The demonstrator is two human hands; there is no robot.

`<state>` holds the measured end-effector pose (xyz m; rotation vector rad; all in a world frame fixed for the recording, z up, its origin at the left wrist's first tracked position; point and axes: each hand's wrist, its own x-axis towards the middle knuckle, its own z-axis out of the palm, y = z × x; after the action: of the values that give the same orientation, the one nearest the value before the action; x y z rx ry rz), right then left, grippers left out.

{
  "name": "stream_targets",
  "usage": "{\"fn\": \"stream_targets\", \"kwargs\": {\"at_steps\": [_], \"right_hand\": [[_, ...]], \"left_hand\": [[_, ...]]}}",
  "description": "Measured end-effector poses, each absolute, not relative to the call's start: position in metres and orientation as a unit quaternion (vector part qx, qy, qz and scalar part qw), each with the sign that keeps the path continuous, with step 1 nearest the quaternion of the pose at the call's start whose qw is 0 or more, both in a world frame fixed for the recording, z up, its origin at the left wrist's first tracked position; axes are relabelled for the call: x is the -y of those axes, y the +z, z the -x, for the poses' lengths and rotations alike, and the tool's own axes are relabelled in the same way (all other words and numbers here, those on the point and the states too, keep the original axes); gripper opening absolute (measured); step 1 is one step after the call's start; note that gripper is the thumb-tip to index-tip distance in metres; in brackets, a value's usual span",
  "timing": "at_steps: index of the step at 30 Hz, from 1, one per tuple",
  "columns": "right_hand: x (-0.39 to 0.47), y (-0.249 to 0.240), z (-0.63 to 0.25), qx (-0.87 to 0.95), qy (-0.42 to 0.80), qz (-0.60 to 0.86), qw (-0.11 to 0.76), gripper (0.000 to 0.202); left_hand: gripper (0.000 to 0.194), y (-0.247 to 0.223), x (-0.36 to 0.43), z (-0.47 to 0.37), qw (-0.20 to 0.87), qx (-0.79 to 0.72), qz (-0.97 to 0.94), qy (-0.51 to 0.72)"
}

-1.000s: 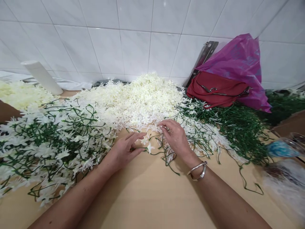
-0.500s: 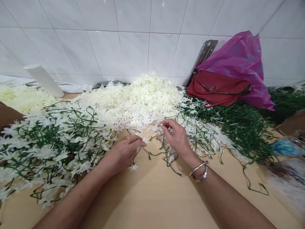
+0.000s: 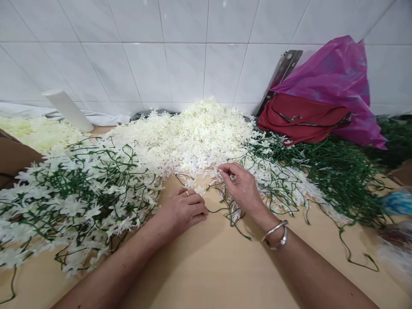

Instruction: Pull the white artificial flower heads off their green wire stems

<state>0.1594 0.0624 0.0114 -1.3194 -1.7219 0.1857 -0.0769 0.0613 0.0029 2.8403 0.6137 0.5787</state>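
My left hand (image 3: 185, 213) rests low over the table, palm down with the fingers curled together. Whatever it holds is hidden under the fingers. My right hand (image 3: 240, 182) is closed in a pinch, and a tiny white piece (image 3: 221, 171) shows at the fingertips. Loose white artificial blossoms (image 3: 200, 189) and thin green plastic stems (image 3: 236, 214) lie between and beside the hands. Behind them spreads a large heap of cream-white artificial flowers (image 3: 206, 124). Left of my left hand is a pile of white flowers on green stems (image 3: 74, 206).
A red purse (image 3: 299, 118) and a purple plastic bag (image 3: 341, 73) stand at the back right, above a mass of green stems (image 3: 347, 180). A white cylinder (image 3: 67, 109) leans near the tiled wall. A brown box (image 3: 16, 156) sits at the left edge.
My left hand has shifted right and turned palm down, and the stem and blossom seen beneath it are out of sight. My right hand keeps its pinch. The view has shifted slightly.
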Motion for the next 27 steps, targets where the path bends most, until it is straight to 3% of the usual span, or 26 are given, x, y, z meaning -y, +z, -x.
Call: {"fn": "stream_targets", "kwargs": {"at_steps": [3, 7, 10, 13, 27], "right_hand": [[-0.063, 0.0101, -0.1599, 0.7, 0.082, 0.534, 0.468, 0.015], [-0.0626, 0.0099, -0.159, 0.695, 0.086, 0.528, 0.481, 0.014], [-0.0623, 0.0099, -0.1578, 0.687, 0.098, 0.532, 0.486, 0.014], [-0.0632, 0.0084, -0.1575, 0.684, 0.109, 0.525, 0.494, 0.013], [-0.0628, 0.0037, -0.1536, 0.682, 0.121, 0.504, 0.516, 0.012]], "left_hand": [[0.025, 0.0049, -0.0593, 0.0753, 0.079, -0.212, -0.955, 0.194], [0.013, 0.0088, -0.0552, 0.0771, 0.142, -0.23, -0.939, 0.214], [0.023, 0.0091, -0.0554, 0.0816, 0.176, -0.253, -0.925, 0.222], [0.016, 0.0088, -0.0589, 0.0847, 0.171, -0.247, -0.929, 0.217], [0.017, 0.0071, -0.0543, 0.0789, -0.011, -0.279, -0.954, 0.108]]}}
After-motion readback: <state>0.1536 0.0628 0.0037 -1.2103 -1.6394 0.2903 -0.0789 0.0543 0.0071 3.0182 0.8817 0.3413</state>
